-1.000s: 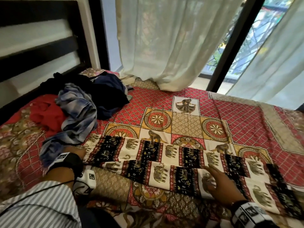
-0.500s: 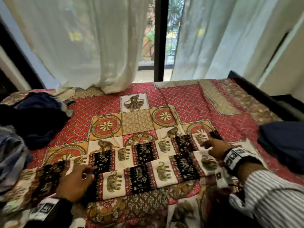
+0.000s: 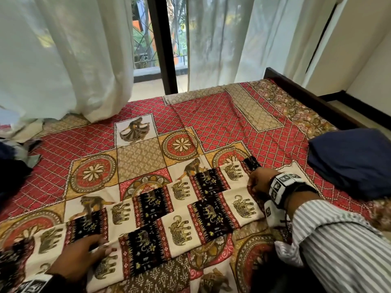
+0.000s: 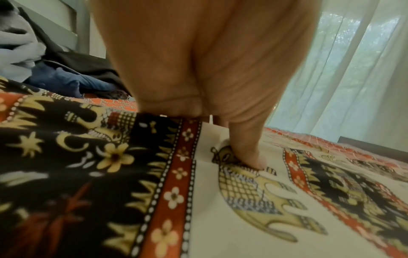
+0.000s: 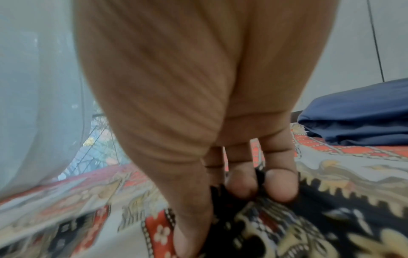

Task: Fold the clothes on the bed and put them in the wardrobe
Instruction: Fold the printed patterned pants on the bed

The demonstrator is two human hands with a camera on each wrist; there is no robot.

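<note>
Cloth: the elephant-print cloth [image 3: 179, 210] lies flat in a long strip across the bed [image 3: 211, 123].
Left hand [image 3: 80, 259]: fingers spread, pressing the strip down.
Right hand [image 3: 259, 182]: fingers curled, pinching the far end.
Risk: a one-sided pull could skew the fold; thin fabric may slip and bunch.

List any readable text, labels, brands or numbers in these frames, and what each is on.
None can be read.
Wrist bands: the band by the right hand and the one by the left hand carry black-and-white square marker patterns, no letters or digits.
Elephant-print cloth: pictures and ornament only.
Bedspread: figures and floral motifs, no writing.
Folded navy garment: no label visible.
</note>
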